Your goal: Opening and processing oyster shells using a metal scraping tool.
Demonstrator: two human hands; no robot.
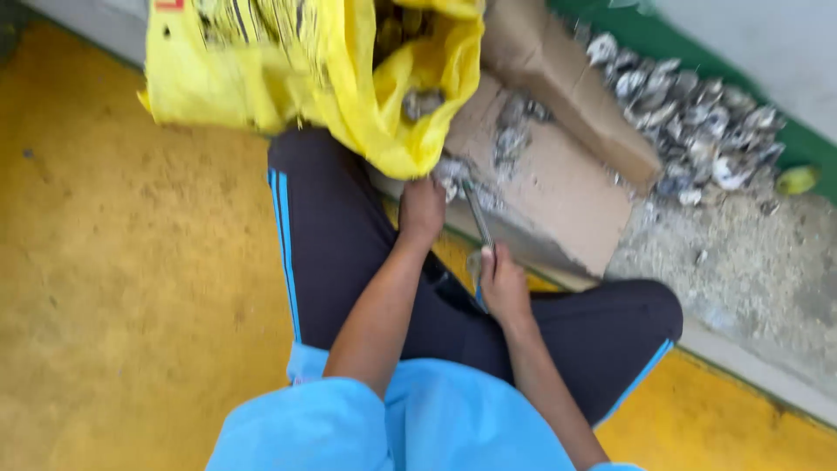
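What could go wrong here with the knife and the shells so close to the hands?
The knife in the right hand points toward the left hand, which holds a shell; a slip could cut it. Both hands are bare, so shell edges may scratch. The yellow bag leans over the leg and might spill.

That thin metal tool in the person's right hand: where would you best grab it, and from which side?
Judging by its pose, grip the metal tool at its near end, where the right hand closes on it now, coming from the person's side. Its thin far end points away toward the shells by the left hand on the cardboard, so that end should probably stay free.
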